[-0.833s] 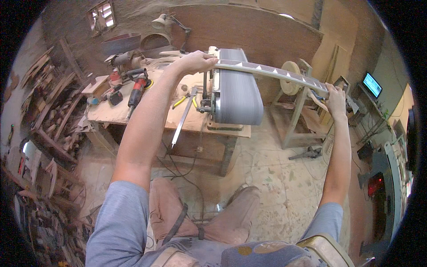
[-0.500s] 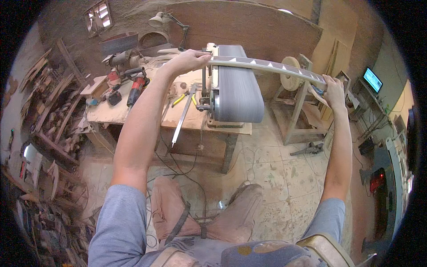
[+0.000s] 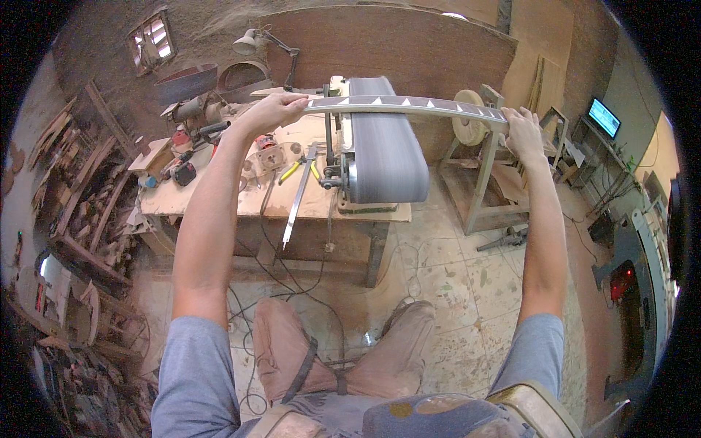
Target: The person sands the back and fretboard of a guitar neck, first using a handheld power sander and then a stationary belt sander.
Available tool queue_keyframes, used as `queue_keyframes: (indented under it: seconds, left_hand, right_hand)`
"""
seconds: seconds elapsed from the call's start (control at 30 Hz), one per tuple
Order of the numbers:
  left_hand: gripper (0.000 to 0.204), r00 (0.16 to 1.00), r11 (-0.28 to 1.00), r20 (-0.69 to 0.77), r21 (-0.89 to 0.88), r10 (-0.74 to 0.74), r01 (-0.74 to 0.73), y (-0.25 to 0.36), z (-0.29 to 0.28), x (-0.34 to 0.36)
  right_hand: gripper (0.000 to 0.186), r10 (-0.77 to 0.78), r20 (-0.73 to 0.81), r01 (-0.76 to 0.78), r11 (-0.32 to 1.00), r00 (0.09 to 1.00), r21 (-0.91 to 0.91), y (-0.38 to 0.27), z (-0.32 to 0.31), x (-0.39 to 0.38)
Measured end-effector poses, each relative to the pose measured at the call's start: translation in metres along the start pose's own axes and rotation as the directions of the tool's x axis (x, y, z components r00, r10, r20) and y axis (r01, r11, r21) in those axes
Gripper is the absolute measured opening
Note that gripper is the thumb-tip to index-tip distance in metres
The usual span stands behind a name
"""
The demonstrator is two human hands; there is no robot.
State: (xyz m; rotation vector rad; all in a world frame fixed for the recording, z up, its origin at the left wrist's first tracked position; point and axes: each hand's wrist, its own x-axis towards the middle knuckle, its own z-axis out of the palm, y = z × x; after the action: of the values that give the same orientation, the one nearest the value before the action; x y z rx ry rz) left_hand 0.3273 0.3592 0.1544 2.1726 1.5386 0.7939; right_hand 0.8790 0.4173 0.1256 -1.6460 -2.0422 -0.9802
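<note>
A long guitar fretboard (image 3: pixel 409 106), dark with white triangular inlays and a pale edge, lies across the top of a belt sander (image 3: pixel 387 160) with a wide grey belt. The belt looks streaked, as if running. My left hand (image 3: pixel 274 111) is closed round the fretboard's left end, left of the sander. At the other end, past the belt's right side, my right hand (image 3: pixel 524 135) grips it with the fingers over the edge. Whether the fretboard's underside presses on the belt is hidden.
The sander stands on a dusty workbench (image 3: pixel 274 201). On the bench lie yellow-handled pliers (image 3: pixel 290 172), a metal ruler-like bar (image 3: pixel 299 201) and a cordless drill (image 3: pixel 184 169). A wooden stand with a round disc (image 3: pixel 468 120) is at the right. Cables (image 3: pixel 337 314) trail on the floor.
Both hands have moved left with the fretboard, so more of it now sticks out left of the belt. The view has shifted slightly.
</note>
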Motion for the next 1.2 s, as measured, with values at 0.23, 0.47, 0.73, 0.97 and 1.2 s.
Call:
queue_keyframes:
  seconds: [0.23, 0.47, 0.73, 0.97, 1.2]
  left_hand:
    - [0.043, 0.996, 0.996, -0.022, -0.034, -0.088, 0.087, -0.004, -0.011, -0.014]
    - [0.047, 0.995, 0.997, -0.056, 0.011, -0.077, 0.077, -0.006, -0.017, -0.025]
    - [0.045, 0.991, 0.991, -0.033, -0.052, -0.126, 0.124, -0.014, -0.028, -0.035]
    - [0.045, 0.994, 0.995, -0.055, -0.017, -0.099, 0.098, -0.035, -0.039, -0.042]
    - [0.042, 0.99, 0.99, -0.059, 0.047, -0.128, 0.131, -0.028, -0.044, -0.05]
  right_hand:
    - [0.053, 0.004, 0.039, -0.003, 0.999, 0.999, -0.04, -0.021, -0.01, 0.005]
    - [0.054, 0.003, 0.044, -0.001, 0.999, 0.999, -0.041, -0.031, -0.007, 0.01]
    - [0.058, -0.01, 0.042, 0.01, 1.0, 0.999, 0.014, -0.054, -0.023, 0.012]
    - [0.038, -0.024, 0.046, 0.025, 1.0, 0.999, -0.003, -0.073, -0.035, 0.016]
    - [0.038, 0.002, 0.03, -0.001, 1.0, 1.0, -0.006, -0.078, -0.028, 0.019]
